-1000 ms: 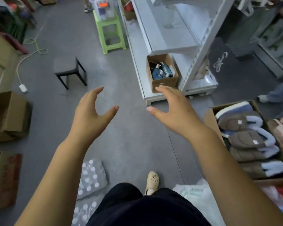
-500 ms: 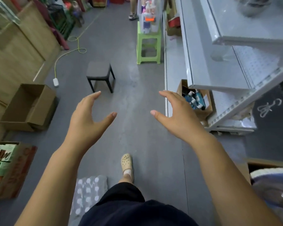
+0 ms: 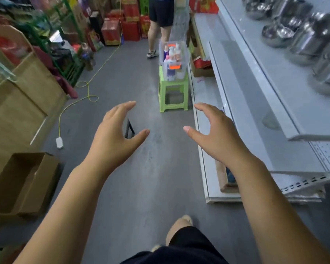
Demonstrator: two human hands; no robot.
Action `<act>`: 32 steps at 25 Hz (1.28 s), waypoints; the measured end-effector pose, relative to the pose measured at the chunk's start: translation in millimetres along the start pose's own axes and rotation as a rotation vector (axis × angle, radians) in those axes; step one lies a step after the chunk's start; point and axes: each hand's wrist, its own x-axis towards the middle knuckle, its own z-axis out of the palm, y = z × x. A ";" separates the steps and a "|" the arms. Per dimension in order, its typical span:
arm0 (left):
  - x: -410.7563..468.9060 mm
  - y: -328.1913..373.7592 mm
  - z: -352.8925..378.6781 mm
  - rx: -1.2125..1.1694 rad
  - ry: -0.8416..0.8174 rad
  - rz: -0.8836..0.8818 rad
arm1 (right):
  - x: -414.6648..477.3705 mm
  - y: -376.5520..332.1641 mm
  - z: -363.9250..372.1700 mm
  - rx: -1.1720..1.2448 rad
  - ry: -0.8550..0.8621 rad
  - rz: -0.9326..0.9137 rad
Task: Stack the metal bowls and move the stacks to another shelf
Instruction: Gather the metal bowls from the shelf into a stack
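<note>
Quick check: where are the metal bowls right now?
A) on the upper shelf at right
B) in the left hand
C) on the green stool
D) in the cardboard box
A: the metal bowls sit on the upper shelf at right; left hand and right hand are both empty.

The metal bowls (image 3: 276,35) sit in a row on the upper shelf (image 3: 271,79) at the right, a stool (image 3: 173,92) carrying a bin of bottles (image 3: 174,60) stands on the floor (image 3: 141,187) just left of the lower shelf (image 3: 242,103), a person (image 3: 161,14) stands behind it, and a cardboard box (image 3: 25,185) lies at the left.
</note>
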 end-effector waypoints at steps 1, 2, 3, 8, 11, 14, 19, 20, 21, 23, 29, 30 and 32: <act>29.4 -0.3 6.9 -0.012 0.005 0.016 | 25.9 6.4 -4.4 -0.001 0.010 0.011; 56.0 0.3 14.4 -0.017 0.004 0.031 | 49.0 13.2 -8.8 -0.005 0.021 0.019; 81.2 0.8 21.7 -0.018 0.005 0.047 | 71.0 20.1 -13.0 -0.007 0.039 0.022; 216.2 8.1 62.8 -0.048 0.026 0.113 | 185.0 54.6 -46.2 -0.018 0.117 0.035; 288.7 17.9 94.5 -0.095 0.026 0.176 | 240.4 79.4 -67.7 -0.034 0.177 0.064; 347.2 25.5 128.6 -0.135 -0.003 0.231 | 280.3 105.8 -86.9 -0.085 0.243 0.127; 437.7 35.7 182.7 -0.238 -0.131 0.370 | 325.4 149.0 -106.8 -0.100 0.330 0.294; 456.6 39.6 191.4 -0.264 -0.164 0.417 | 333.6 155.9 -109.2 -0.099 0.361 0.331; 479.0 44.3 200.2 -0.285 -0.195 0.466 | 343.8 161.9 -112.0 -0.095 0.404 0.372; 521.1 50.2 214.9 -0.302 -0.247 0.537 | 362.2 167.5 -114.6 -0.088 0.498 0.443; 639.6 64.7 243.9 -0.249 -0.421 0.737 | 412.5 176.5 -110.4 -0.101 0.948 0.696; 652.9 66.7 249.5 -0.248 -0.457 0.767 | 417.7 177.6 -106.0 -0.130 0.996 0.748; 675.9 72.2 267.6 -0.272 -0.552 0.821 | 426.3 179.9 -95.0 -0.226 1.053 0.855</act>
